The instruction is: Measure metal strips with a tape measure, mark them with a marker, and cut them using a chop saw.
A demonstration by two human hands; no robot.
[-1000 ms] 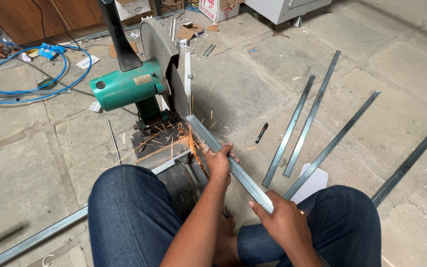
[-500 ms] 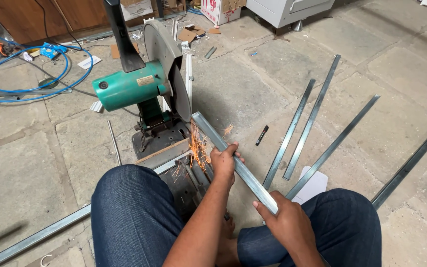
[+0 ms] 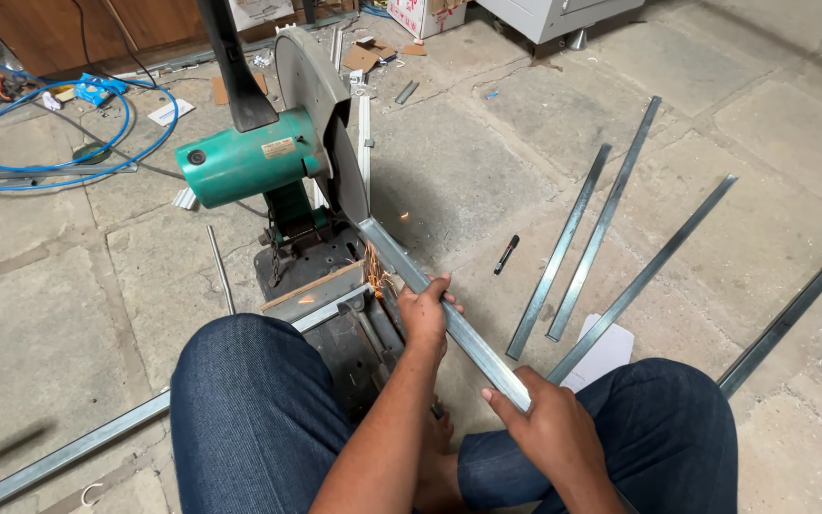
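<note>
I sit on the stone floor with a green chop saw (image 3: 249, 162) in front of my knees. Its round blade guard (image 3: 311, 95) is lifted above the black base (image 3: 325, 266). A long grey metal channel (image 3: 473, 343) runs from under the blade back towards me. My left hand (image 3: 425, 319) grips it close to the saw's base. Nearer my right knee, my right hand (image 3: 549, 428) holds the same channel. A few orange sparks (image 3: 373, 271) hang near the cut end.
Several metal strips (image 3: 573, 247) lie on the floor to the right, with a black marker (image 3: 506, 254) and a white sheet (image 3: 606, 352) beside them. A blue hose (image 3: 68, 143) coils at the back left. Another channel (image 3: 59, 457) and a thin rod (image 3: 221, 271) lie left.
The saw head has risen off the channel and the shower of sparks has thinned to a few. Both hands have stayed on the channel.
</note>
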